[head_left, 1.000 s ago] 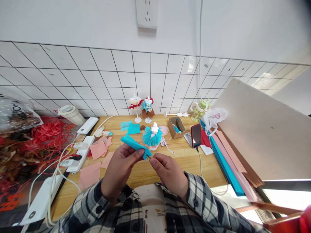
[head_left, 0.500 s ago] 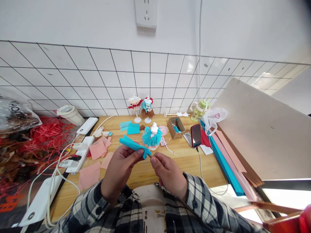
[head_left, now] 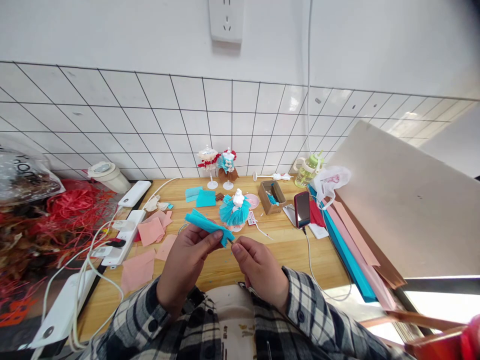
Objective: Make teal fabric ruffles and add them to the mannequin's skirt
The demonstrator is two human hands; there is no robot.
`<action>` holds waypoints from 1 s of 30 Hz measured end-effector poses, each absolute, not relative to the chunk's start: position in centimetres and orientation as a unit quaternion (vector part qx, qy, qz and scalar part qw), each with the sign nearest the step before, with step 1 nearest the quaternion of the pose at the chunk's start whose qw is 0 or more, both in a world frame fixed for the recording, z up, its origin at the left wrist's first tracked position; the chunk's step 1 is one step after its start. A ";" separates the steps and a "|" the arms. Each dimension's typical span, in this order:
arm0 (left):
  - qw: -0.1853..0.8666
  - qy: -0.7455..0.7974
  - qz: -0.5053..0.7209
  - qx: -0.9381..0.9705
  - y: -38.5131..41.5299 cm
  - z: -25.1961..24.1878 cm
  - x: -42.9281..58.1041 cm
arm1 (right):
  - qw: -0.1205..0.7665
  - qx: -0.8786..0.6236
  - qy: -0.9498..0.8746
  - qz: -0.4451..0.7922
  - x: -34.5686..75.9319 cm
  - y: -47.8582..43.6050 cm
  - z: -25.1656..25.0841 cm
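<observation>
Pinching the teal strip [head_left: 207,226] above the table [head_left: 288,250], the left hand [head_left: 187,260] closes round it; the right hand [head_left: 258,267] nips its near end with fingertips together, just before the doll [head_left: 235,210].

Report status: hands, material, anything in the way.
Left hand shut on teal strip. Right hand pinched shut at its end. Doll stand beyond, apart.

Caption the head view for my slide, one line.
Left hand holds a folded teal strip, right hand pinched at its end, over a wooden table beside a teal-skirted doll.
</observation>
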State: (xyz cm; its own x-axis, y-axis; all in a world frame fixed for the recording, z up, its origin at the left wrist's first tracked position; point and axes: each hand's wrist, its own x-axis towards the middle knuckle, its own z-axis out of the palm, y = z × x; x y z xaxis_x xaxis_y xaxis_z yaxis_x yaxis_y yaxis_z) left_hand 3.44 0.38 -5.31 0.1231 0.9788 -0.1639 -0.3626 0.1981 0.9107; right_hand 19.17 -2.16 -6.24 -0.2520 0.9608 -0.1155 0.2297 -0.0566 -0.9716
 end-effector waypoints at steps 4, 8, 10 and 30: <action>0.649 0.418 0.515 0.372 0.4 -5.4 3.4 | 0.354 -0.499 -0.594 0.522 19.2 -2.1 -6.5; 0.650 0.420 0.514 0.370 0.4 -5.4 3.5 | 0.349 -0.501 -0.595 0.522 19.3 -2.2 -6.7; 0.648 0.422 0.516 0.367 0.5 -5.4 3.5 | 0.342 -0.500 -0.592 0.533 19.3 -2.2 -6.8; 0.657 0.405 0.512 0.376 0.7 -5.4 3.2 | 0.340 -0.492 -0.591 0.542 19.4 -2.2 -6.7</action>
State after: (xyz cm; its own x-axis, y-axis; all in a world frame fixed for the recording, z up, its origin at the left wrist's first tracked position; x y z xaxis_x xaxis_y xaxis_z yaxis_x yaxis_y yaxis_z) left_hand 3.23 0.68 -5.38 0.1474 0.9780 -0.1474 -0.3688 0.1926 0.9093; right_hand 19.45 -2.21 -6.68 -0.2857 0.9493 -0.1314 0.2124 -0.0710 -0.9746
